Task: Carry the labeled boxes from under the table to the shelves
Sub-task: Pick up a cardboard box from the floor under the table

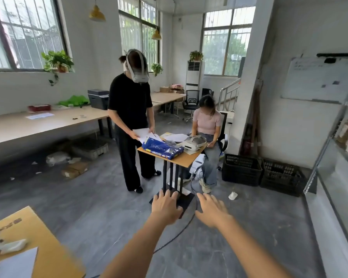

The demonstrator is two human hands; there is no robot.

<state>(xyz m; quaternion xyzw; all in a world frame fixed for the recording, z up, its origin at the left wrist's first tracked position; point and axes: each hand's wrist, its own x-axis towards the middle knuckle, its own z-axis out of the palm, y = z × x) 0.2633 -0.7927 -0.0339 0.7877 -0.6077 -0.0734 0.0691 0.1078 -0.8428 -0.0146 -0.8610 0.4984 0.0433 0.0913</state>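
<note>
Bright daylight from barred windows, soft shadows, wide-angle bending at edges, slight blur lower left

- The shelves ran off the right edge, their boxed contents a blur.
- The corner table was cropped at the bottom-left.
- Whiteboard writing was too small to read.
- Boxes under the long table (labels, if any) were smeared.
</note>
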